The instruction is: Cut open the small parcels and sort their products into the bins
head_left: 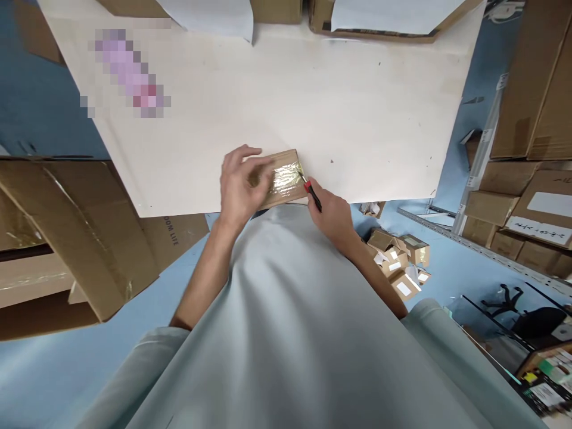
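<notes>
A small flat cardboard box [286, 189] with shiny clear tape across its top lies at the table's near edge, close to my body. My left hand [243, 179] is over the box's left end, fingers curved and apart, slightly blurred; whether the fingertips touch the cardboard I cannot tell. My right hand [329, 211] is wrapped around the red and black handle of a screwdriver [313, 193], a slim tool with a thin metal shaft. Its tip meets the taped top near the box's right edge.
The white table [357, 107] carries cardboard boxes [379, 30] with white sheets at the back and a blurred-out purple item [127, 68] at left. A large open carton [80, 238] stands left. Several small boxes [397, 259] lie on the floor right, beside shelving with cartons [531, 196].
</notes>
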`<state>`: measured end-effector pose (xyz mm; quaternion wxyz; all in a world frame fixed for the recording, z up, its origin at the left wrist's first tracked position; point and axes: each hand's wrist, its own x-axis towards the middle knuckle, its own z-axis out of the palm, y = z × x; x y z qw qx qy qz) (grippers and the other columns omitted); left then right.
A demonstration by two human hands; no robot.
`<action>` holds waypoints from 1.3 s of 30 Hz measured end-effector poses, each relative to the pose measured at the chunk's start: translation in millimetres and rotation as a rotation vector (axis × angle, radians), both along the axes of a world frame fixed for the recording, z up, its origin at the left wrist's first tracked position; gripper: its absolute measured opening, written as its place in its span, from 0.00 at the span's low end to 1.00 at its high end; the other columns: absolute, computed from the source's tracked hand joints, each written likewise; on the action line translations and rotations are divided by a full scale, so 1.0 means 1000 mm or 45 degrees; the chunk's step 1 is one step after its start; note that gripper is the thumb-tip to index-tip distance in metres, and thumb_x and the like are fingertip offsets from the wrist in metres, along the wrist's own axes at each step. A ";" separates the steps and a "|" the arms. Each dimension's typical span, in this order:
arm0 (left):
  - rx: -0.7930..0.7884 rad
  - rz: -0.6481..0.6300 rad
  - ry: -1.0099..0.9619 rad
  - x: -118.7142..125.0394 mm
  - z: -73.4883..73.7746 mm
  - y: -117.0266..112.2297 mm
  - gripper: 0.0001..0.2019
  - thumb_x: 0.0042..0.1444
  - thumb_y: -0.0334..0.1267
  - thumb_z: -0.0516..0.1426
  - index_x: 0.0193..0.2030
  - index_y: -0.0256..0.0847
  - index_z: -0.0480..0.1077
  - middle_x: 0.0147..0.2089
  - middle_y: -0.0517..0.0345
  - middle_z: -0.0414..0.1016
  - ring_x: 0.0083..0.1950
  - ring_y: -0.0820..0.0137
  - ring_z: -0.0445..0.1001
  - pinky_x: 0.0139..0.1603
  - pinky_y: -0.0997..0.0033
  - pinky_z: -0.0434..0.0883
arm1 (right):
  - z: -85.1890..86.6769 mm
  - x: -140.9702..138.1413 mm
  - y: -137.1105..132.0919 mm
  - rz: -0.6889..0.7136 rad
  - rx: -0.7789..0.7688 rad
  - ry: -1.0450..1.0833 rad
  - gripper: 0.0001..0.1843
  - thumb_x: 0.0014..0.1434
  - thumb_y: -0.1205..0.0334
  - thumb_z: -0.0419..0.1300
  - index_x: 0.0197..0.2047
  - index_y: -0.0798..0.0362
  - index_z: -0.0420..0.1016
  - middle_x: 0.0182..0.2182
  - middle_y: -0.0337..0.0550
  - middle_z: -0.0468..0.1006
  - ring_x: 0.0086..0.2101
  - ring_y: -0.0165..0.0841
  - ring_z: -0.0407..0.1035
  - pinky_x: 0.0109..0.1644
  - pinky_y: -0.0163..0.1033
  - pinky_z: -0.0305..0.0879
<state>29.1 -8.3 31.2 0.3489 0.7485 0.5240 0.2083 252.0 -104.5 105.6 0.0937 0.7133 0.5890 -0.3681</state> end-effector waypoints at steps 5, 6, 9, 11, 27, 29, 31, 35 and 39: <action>0.065 -0.336 0.040 0.044 -0.011 -0.013 0.12 0.80 0.49 0.56 0.56 0.51 0.81 0.68 0.54 0.81 0.82 0.50 0.69 0.88 0.32 0.56 | -0.005 0.007 0.004 -0.068 0.006 -0.011 0.34 0.83 0.58 0.44 0.86 0.54 0.60 0.55 0.57 0.89 0.48 0.50 0.82 0.53 0.46 0.75; 0.066 -0.355 0.039 0.047 -0.015 -0.013 0.13 0.81 0.48 0.55 0.55 0.51 0.81 0.68 0.53 0.81 0.81 0.50 0.69 0.88 0.32 0.55 | -0.005 0.005 0.005 -0.071 0.002 -0.018 0.34 0.83 0.58 0.44 0.86 0.54 0.60 0.55 0.57 0.89 0.49 0.50 0.83 0.53 0.46 0.75; 0.074 -0.373 0.021 0.048 -0.025 -0.013 0.14 0.81 0.49 0.54 0.56 0.50 0.81 0.68 0.52 0.81 0.82 0.50 0.68 0.88 0.31 0.56 | -0.003 -0.002 0.010 -0.083 -0.013 -0.060 0.33 0.83 0.58 0.45 0.86 0.53 0.60 0.55 0.57 0.89 0.50 0.51 0.83 0.55 0.49 0.76; 0.084 -0.378 -0.004 0.045 -0.029 -0.012 0.14 0.81 0.49 0.54 0.56 0.50 0.80 0.69 0.51 0.81 0.82 0.50 0.68 0.87 0.30 0.57 | -0.002 -0.008 0.015 -0.093 -0.035 -0.092 0.33 0.84 0.57 0.45 0.86 0.53 0.59 0.55 0.58 0.88 0.51 0.52 0.83 0.56 0.50 0.77; 0.077 -0.322 -0.280 0.051 -0.051 -0.014 0.13 0.81 0.41 0.52 0.55 0.48 0.79 0.68 0.49 0.81 0.83 0.49 0.67 0.85 0.29 0.59 | 0.022 -0.071 0.053 -0.137 -0.199 -0.522 0.37 0.81 0.68 0.43 0.88 0.56 0.47 0.56 0.66 0.87 0.56 0.52 0.83 0.59 0.52 0.78; 0.045 -0.316 -0.302 0.052 -0.050 -0.013 0.12 0.80 0.40 0.53 0.54 0.48 0.79 0.68 0.49 0.81 0.83 0.49 0.67 0.85 0.31 0.59 | 0.023 -0.074 0.053 -0.130 -0.207 -0.561 0.36 0.81 0.67 0.43 0.88 0.56 0.49 0.56 0.67 0.87 0.56 0.53 0.84 0.58 0.53 0.78; 0.007 -0.313 -0.332 0.054 -0.049 -0.012 0.12 0.79 0.39 0.54 0.53 0.48 0.80 0.67 0.49 0.81 0.83 0.49 0.67 0.85 0.33 0.60 | 0.023 -0.074 0.049 -0.122 -0.244 -0.598 0.33 0.82 0.65 0.44 0.86 0.56 0.56 0.56 0.68 0.86 0.56 0.54 0.84 0.57 0.53 0.78; -0.033 -0.323 -0.386 0.057 -0.047 -0.014 0.13 0.80 0.41 0.53 0.51 0.48 0.80 0.66 0.48 0.82 0.81 0.48 0.69 0.84 0.34 0.62 | 0.023 -0.067 0.033 -0.157 -0.329 -0.679 0.29 0.82 0.63 0.48 0.81 0.58 0.65 0.54 0.69 0.87 0.55 0.54 0.85 0.57 0.53 0.78; -0.020 -0.329 -0.396 0.057 -0.046 -0.013 0.18 0.82 0.47 0.49 0.50 0.49 0.80 0.63 0.49 0.82 0.81 0.49 0.69 0.84 0.34 0.63 | 0.027 -0.063 0.021 -0.186 -0.279 -0.619 0.28 0.82 0.64 0.46 0.79 0.57 0.68 0.52 0.64 0.89 0.53 0.55 0.85 0.56 0.53 0.77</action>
